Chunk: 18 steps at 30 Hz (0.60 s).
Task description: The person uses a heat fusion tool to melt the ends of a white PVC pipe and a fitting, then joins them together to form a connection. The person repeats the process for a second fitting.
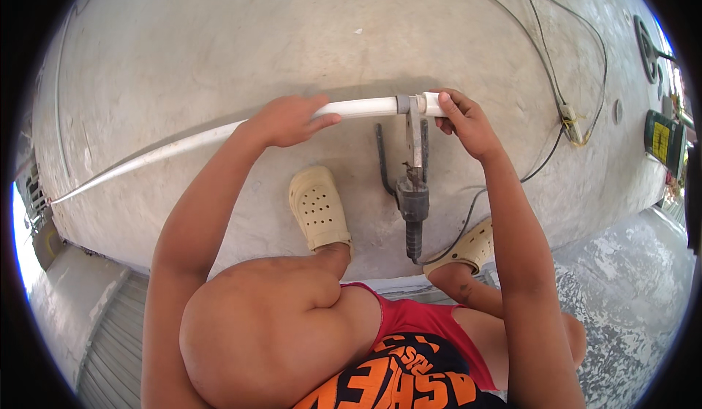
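My left hand (287,120) grips a long white plastic pipe (183,145) that runs from the far left edge to the middle. My right hand (468,122) pinches the pipe's right end, just past a grey collar (402,104). At that collar the pipe sits against the flat metal plate of a pipe heating tool (414,189), whose dark handle points toward me and whose cable trails off to the right. The tool stands on the concrete floor between my two beige clogs (319,208).
Dark cables (545,58) snake across the concrete floor (219,36) to a white socket block (570,125) at the right. A green box (662,142) lies at the far right. A step edge drops off beneath my knees.
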Tool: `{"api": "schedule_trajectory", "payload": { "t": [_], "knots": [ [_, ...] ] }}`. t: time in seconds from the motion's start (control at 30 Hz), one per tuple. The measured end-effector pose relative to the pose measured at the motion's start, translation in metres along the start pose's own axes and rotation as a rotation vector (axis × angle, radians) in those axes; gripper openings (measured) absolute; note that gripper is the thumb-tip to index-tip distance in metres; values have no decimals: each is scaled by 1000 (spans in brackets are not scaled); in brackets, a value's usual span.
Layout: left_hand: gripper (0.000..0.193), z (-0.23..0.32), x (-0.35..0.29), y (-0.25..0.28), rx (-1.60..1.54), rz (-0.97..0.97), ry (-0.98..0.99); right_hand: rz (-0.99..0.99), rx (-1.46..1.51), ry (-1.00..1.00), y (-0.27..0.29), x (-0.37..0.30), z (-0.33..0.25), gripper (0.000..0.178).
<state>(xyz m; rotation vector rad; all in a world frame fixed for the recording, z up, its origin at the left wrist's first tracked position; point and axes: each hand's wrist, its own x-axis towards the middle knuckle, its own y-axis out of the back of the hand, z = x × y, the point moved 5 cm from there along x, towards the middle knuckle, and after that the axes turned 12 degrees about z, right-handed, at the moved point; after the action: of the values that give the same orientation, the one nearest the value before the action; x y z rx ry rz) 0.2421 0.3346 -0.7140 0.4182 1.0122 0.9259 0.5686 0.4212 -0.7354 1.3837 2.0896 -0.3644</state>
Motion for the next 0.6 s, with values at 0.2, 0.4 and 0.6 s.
{"api": "schedule_trajectory", "payload": {
  "t": [0.2,0.4,0.6],
  "knots": [
    [58,3,7,-2,-35,-41,34,24,-32,2,6,-3,-1,53],
    [58,3,7,4,-16,-65,52,0,-102,38,6,-1,-4,52],
    [56,2,12,11,-46,-93,19,-6,-124,55,7,1,-6,49]
  ]
}}
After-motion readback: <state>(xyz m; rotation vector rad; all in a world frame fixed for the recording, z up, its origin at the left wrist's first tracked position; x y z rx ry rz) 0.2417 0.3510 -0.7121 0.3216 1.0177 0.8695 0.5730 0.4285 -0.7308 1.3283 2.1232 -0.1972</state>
